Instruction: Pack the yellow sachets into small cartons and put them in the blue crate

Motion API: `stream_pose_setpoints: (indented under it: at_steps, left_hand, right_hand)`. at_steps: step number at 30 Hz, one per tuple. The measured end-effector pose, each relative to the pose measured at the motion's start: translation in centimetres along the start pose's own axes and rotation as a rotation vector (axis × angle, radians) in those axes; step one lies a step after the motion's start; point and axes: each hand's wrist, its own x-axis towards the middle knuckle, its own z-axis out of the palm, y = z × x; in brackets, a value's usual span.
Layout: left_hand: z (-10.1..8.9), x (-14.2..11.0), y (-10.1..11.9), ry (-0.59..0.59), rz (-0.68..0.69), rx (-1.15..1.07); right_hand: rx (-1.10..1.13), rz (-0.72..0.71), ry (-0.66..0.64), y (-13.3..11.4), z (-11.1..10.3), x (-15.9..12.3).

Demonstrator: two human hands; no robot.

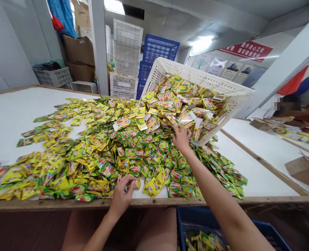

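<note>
At table edge (65,204), left hand (121,197) fingers pinched on sachets (112,150); right hand (182,139) fingers spread against tilted basket (196,75).

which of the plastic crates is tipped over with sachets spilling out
The white crate on the table by the right hand; the white and blue crates behind it stand stacked upright.

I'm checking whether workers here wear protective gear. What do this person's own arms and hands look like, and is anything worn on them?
Both arms are bare as far as they show: no sleeves reach the forearms. The left hand and the right hand have no gloves, and no watch, bracelet or ring is visible. The fingernails appear short and unpainted, though they are small in the picture.
</note>
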Motion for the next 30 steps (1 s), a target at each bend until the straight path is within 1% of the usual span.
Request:
stream_pose_setpoints:
  at_steps: [2, 3, 4, 6, 9, 11, 12, 14, 16, 18, 19, 21, 23, 26, 28, 30]
  left_hand:
    - [0.0, 0.0, 0.0, -0.017, -0.032, -0.055]
    - [0.0, 0.0, -0.1, -0.03, -0.054, -0.109]
    - [0.1, 0.0, -0.1, -0.045, -0.077, -0.179]
    - [0.1, -0.1, -0.3, -0.051, -0.106, -0.344]
    - [0.1, -0.2, -0.8, 0.018, -0.115, -0.501]
    - [0.0, -0.2, -0.9, 0.062, -0.16, -0.503]
    - [-0.1, -0.1, -0.9, 0.082, -0.193, -0.489]
    - [-0.2, -0.1, -0.6, 0.131, -0.248, -0.471]
    - [-0.3, 0.0, -0.2, 0.184, -0.267, -0.473]
    - [-0.3, 0.1, 0.1, 0.214, -0.275, -0.48]
    - [-0.3, 0.1, 0.1, 0.221, -0.279, -0.486]
    - [-0.2, 0.1, -0.1, 0.215, -0.286, -0.508]
    - [-0.1, 0.0, -0.5, 0.195, -0.287, -0.527]
    - [0.0, -0.2, -0.9, 0.175, -0.28, -0.539]
    - [-0.1, -0.2, -0.8, 0.159, -0.286, -0.54]
    - [-0.1, -0.2, -0.7, 0.137, -0.298, -0.533]
  right_hand:
    - [0.071, -0.03, 0.089, -1.7, -1.1, -2.5]
    - [0.116, -0.049, 0.111, -3.1, -1.7, -4.3]
    - [0.166, -0.07, 0.101, -4.6, -2.3, -6.5]
    - [0.279, -0.152, 0.021, -8.2, -3.4, -11.4]
    - [0.461, -0.411, -0.202, -12.9, -4.2, -18.0]
    - [0.559, -0.529, -0.316, -14.4, -4.4, -20.7]
    - [0.601, -0.564, -0.351, -14.6, -4.5, -21.4]
    - [0.667, -0.562, -0.375, -13.8, -4.3, -21.3]
    - [0.693, -0.467, -0.349, -11.9, -4.0, -20.1]
    - [0.651, -0.327, -0.327, -9.7, -3.5, -18.5]
    - [0.61, -0.284, -0.341, -8.8, -3.2, -17.8]
    - [0.516, -0.266, -0.405, -7.4, -2.6, -17.2]
    - [0.438, -0.279, -0.477, -6.7, -2.1, -17.3]
    - [0.377, -0.219, -0.49, -6.4, -1.6, -18.1]
    - [0.428, -0.158, -0.51, -6.3, -1.5, -18.3]
    - [0.585, -0.105, -0.582, -6.1, -1.4, -17.8]
